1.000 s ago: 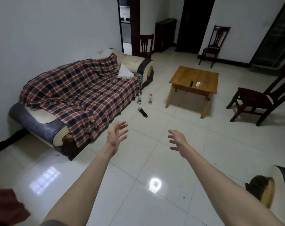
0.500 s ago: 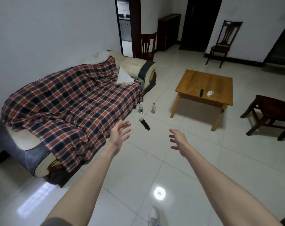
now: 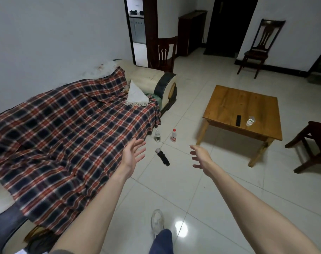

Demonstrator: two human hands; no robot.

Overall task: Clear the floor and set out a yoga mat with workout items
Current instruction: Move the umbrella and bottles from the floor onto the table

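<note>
1. Head view: the left hand [image 3: 133, 155] and right hand [image 3: 202, 158] were stretched forward above the floor [image 3: 192, 195], each grip apart with fingers spread, holding nothing.
2. A black roll [image 3: 162, 156], possibly a rolled mat, lay on the floor between the hands, touching neither.
3. Two bottles [image 3: 165, 135] stood just beyond it, beside the plaid-covered sofa [image 3: 64, 129].
4. The bench [image 3: 242, 109] carried a remote [image 3: 238, 120] and a tape roll [image 3: 250, 122].
</note>
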